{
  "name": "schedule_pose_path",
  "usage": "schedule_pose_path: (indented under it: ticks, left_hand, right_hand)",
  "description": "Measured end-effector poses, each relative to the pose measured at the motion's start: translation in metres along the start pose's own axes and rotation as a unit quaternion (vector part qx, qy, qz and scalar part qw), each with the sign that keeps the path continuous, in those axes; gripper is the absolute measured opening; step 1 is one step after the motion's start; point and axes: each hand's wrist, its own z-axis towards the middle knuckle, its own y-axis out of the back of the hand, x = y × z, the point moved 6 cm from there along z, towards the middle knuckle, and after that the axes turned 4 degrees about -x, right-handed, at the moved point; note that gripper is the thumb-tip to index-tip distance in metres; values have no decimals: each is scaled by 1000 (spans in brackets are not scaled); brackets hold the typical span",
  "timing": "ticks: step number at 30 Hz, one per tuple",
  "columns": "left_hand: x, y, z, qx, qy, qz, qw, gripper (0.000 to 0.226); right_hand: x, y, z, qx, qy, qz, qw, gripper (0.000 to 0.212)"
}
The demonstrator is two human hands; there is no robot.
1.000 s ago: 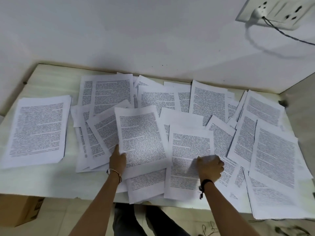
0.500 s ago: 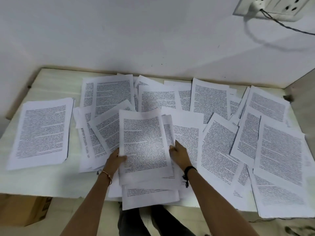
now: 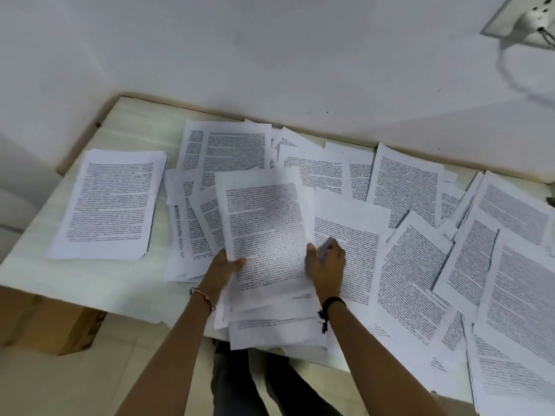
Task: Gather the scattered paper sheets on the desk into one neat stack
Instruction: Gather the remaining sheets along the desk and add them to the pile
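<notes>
Printed white sheets lie scattered over the pale desk [image 3: 90,283]. At the far left sits a tidier stack [image 3: 111,202]. In the middle, a bundle of gathered sheets [image 3: 267,235] is lifted at a tilt, its image blurred. My left hand [image 3: 223,267] grips the bundle's lower left edge with the thumb on top. My right hand [image 3: 326,265] sits at the bundle's right edge, over a flat sheet [image 3: 354,235]; its fingers are blurred. More loose sheets [image 3: 510,265] overlap on the right side and hang past the front edge.
A white wall rises directly behind the desk, with a socket and plugged cable [image 3: 537,19] at the top right. A cardboard box [image 3: 51,322] stands on the floor under the desk's left front. My legs [image 3: 249,385] show below the front edge.
The bundle between my hands has grown and risen off the desk. My right hand came from the sheet at the right front to the bundle's right edge. The view has swung left.
</notes>
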Motion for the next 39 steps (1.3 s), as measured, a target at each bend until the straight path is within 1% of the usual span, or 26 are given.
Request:
schedule_pose_path:
  ticks: [1,2,3,4,5,7,8,9,10,11,12,13,15,17,20,21,23,25,27,29,31,33,34,37,38,39]
  left_hand:
    - [-4,9,-1,-8,-6,-13,1000,43]
    - [-9,18,-2,-18,-10,-29,999,44]
    - [-11,27,0,-28,-12,-48,998,45]
    - [-10,36,2,-40,-7,-71,997,46]
    - [-7,44,5,-58,5,-95,994,47]
    - [4,54,8,-92,44,-115,988,49]
    - [13,57,9,-102,66,-104,987,50]
    - [19,56,7,-108,83,-92,986,50]
    - [24,56,6,-112,92,-83,986,48]
    - [26,53,4,-117,94,-78,986,47]
    - [29,51,3,-122,92,-71,986,46]
    - [30,50,2,-142,84,-59,984,44]
    - [29,52,0,-210,61,-13,976,39]
    - [25,53,-1,-274,33,35,960,35]
    - [29,57,1,-332,11,77,940,47]
    - [32,58,3,-337,17,81,938,45]
    - [32,56,6,-337,20,61,939,50]
    - [21,49,3,-323,16,18,946,58]
    - [13,44,0,-322,16,-6,947,58]
    - [16,46,3,-309,23,-23,951,54]
    - [19,49,5,-271,33,-60,960,50]
    - [24,52,4,-226,58,-130,964,44]
    - [26,55,3,-212,66,-148,964,40]
    - [27,67,-1,-209,57,-158,963,28]
    - [24,72,-1,-216,49,-159,962,26]
    - [20,77,-1,-228,44,-156,960,27]
  right_hand:
    - [3,-4,-1,27,-21,39,999,55]
    - [7,-11,-1,74,-30,70,994,49]
    - [15,-21,-4,122,-27,73,989,43]
    - [23,-27,-6,144,-13,69,987,40]
    - [27,-33,-6,137,2,60,989,37]
    - [37,-41,-8,128,18,50,990,41]
    - [41,-49,-11,155,28,29,987,48]
    - [43,-58,-15,201,49,-6,978,52]
    - [43,-66,-20,245,75,-47,965,54]
    - [41,-71,-23,267,99,-74,956,54]
    - [38,-71,-23,264,105,-86,955,52]
    - [36,-67,-21,242,99,-86,961,49]
    - [27,-55,-15,188,60,-59,979,44]
    - [24,-47,-14,177,43,-40,982,40]
    - [26,-43,-8,140,55,-6,989,32]
    - [28,-42,-5,132,45,20,990,36]
    - [35,-49,-1,174,29,37,984,49]
    - [43,-58,0,241,70,-39,967,52]
    - [45,-66,-2,276,96,-99,951,51]
    - [39,-70,-6,298,103,-119,941,49]
    - [35,-73,-12,324,124,-122,930,40]
    - [38,-70,-17,337,126,-92,928,28]
    - [42,-69,-19,337,125,-78,930,30]
    - [61,-75,-23,333,130,-47,933,58]
    - [70,-80,-26,333,128,-47,933,63]
    - [79,-85,-27,333,128,-39,933,64]
